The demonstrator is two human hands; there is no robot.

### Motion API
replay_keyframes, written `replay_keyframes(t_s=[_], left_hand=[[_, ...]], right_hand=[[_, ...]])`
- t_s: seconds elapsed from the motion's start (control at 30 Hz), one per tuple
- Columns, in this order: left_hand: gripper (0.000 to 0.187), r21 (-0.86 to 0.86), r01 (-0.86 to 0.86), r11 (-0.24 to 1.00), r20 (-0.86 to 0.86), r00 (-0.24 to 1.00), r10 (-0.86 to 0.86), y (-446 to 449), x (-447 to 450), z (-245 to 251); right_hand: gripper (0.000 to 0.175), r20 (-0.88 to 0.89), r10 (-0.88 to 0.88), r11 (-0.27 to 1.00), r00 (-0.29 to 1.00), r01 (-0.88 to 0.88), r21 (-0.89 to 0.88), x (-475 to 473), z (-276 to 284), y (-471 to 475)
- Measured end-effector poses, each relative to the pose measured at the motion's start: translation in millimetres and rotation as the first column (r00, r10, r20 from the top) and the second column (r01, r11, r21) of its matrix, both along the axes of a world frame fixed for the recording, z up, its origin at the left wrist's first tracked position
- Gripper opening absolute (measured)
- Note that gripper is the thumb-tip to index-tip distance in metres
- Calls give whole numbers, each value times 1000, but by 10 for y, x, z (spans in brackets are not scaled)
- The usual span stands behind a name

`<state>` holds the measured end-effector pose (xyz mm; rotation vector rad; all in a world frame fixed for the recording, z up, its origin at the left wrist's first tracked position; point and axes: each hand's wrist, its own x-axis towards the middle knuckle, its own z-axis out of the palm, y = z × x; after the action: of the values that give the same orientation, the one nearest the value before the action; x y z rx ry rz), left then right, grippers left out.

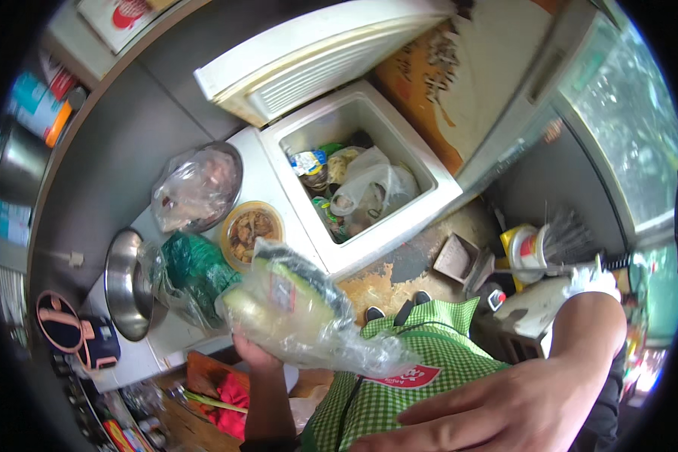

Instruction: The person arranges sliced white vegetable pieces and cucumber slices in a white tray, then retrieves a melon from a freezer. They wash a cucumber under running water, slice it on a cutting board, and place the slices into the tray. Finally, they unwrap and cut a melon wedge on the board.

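Observation:
My left hand [257,353] grips a clear plastic bag [367,344] from below and to the left. Inside the bag is a cut piece of melon with dark green rind and pale flesh [271,305], which looks like winter melon. A small printed label sticks to it. My right hand [503,401] is raised close to the camera over the green checked apron [418,339]. Its fingers are apart, with nothing seen in them; some fingertips run past the bottom edge. Ahead of me, a chest freezer [373,243] stands with its lid [316,62] up and several bagged foods [367,186] inside.
Left of the freezer are a bowl of bagged meat [203,175], a tub of cooked food [248,226], a green plastic bag [198,271] and a steel basin [130,282]. A cutting board [214,361] lies below. A dustpan [455,257] sits on the floor near a glass door [627,141].

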<state>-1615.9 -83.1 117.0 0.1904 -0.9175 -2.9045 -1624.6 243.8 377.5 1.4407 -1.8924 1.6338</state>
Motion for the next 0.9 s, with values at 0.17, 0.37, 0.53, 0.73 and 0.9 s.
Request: replay_keyframes(t_s=[0.17,0.37,0.53,0.73,0.9], left_hand=[[59,-151,144,978,-8,989,-147,212,-225,-253],[59,-210,512,833,76,858,-508,921,-371,-254],[57,-443,606,661,77,760,-645,1460,-21,-451],[58,-84,802,592,113,598,-794,2469,996,-655],[62,-3,969,248,140,246,-959,3368,2150,-718]], right_hand=[[36,-60,-225,972,972,229,53,710,-46,439],[45,-445,-709,609,547,793,5,1493,-244,520],[48,-672,-708,264,215,964,31,2583,-362,801],[42,-779,-615,-46,121,981,189,4261,-314,1071],[53,-790,-588,-181,172,924,336,5420,-454,1065]])
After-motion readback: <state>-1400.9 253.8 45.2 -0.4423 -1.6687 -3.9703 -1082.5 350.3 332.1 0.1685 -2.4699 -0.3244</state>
